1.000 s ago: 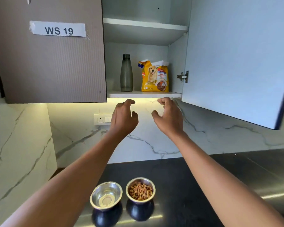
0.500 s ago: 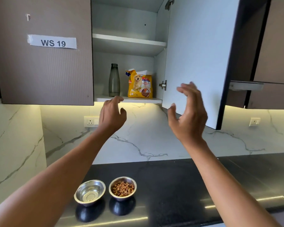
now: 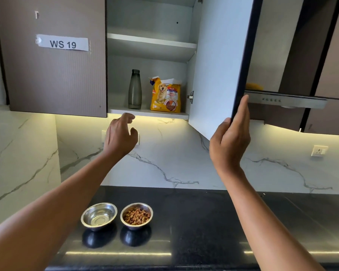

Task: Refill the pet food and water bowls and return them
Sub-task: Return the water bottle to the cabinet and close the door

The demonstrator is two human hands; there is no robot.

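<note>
Gripping the cabinet door [image 3: 215, 61] (right hand [image 3: 229, 141]), left hand [image 3: 120, 136] spread above both bowls [image 3: 116, 215].

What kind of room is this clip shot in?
Most likely a home kitchen: a glossy black countertop against a white marble-look backsplash, brown wall cabinets overhead, and a steel range hood at right.

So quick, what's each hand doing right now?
Left hand: open, fingers curled, holding nothing, just below the cupboard shelf.
Right hand: gripping the edge of the open cupboard door.
</note>
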